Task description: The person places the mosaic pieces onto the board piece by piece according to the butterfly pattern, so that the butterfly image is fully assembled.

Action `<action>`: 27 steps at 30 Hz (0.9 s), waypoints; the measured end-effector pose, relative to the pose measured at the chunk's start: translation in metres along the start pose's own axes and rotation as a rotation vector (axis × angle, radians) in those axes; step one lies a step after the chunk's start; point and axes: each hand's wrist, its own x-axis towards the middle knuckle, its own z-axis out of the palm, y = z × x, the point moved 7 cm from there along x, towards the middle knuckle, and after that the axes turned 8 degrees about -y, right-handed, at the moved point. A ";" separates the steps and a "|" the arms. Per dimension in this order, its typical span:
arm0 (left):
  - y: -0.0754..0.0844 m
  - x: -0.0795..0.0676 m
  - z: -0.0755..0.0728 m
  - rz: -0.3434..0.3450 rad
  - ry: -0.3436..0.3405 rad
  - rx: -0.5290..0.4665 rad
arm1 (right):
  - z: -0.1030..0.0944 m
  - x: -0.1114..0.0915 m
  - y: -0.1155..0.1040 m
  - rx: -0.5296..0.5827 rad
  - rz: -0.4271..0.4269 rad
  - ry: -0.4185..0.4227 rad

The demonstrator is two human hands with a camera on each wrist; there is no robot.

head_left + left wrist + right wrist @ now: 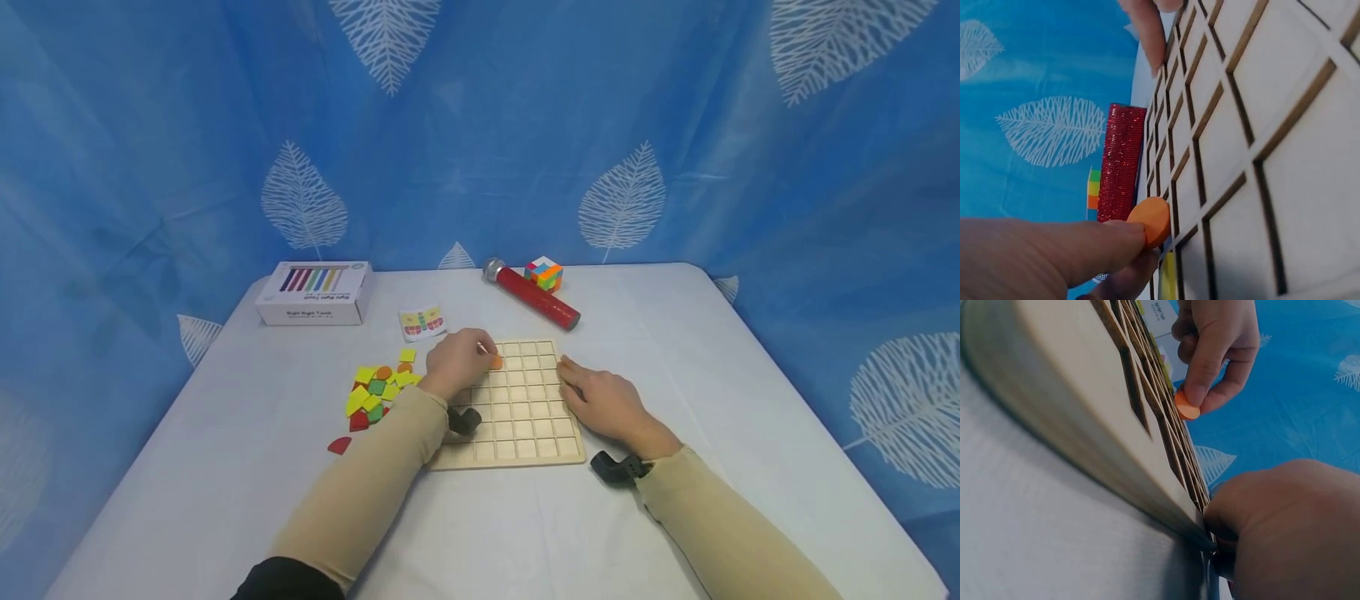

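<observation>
My left hand (459,363) pinches an orange disc (1151,221) between thumb and fingertip, close over the far part of a wooden grid board (525,428). Just below the disc in the left wrist view, a yellow piece (1168,276) shows at the grid, hidden from the head view. At the board's right edge lies my right hand (604,403), its extended fingers touching the rim. Loose yellow, green, red and orange pieces (360,402) are heaped left of the board, partly behind my left sleeve.
A picture card (422,323) with a butterfly lies beyond the pieces. Farther back are a white box (315,294), a red glittery microphone (536,297) and a puzzle cube (543,273). One red piece (340,446) sits apart, nearer the front. Blue curtain (480,167) hangs behind the table.
</observation>
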 end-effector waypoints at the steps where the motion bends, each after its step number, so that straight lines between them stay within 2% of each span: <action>1: 0.000 0.001 0.001 0.000 0.001 0.009 | 0.000 0.000 0.000 -0.001 -0.001 0.000; 9: 0.001 0.004 0.005 -0.038 -0.007 0.047 | 0.001 0.001 -0.002 -0.001 -0.016 0.010; 14: 0.002 0.001 0.004 -0.010 -0.005 0.058 | -0.001 0.000 -0.001 -0.005 -0.022 0.020; 16: -0.002 -0.005 0.000 -0.011 0.021 0.032 | -0.001 0.000 -0.001 0.001 -0.026 0.020; 19: -0.019 -0.017 -0.013 -0.050 0.082 -0.031 | -0.001 -0.001 -0.002 0.010 -0.031 0.016; 22: -0.049 -0.028 -0.031 -0.120 0.155 -0.093 | -0.001 0.000 -0.001 0.001 -0.020 0.009; 25: -0.081 -0.035 -0.048 -0.191 0.184 -0.131 | -0.002 0.000 0.000 -0.008 -0.004 0.007; 27: -0.099 -0.042 -0.053 -0.220 0.180 -0.161 | -0.001 0.000 0.001 -0.013 0.002 -0.001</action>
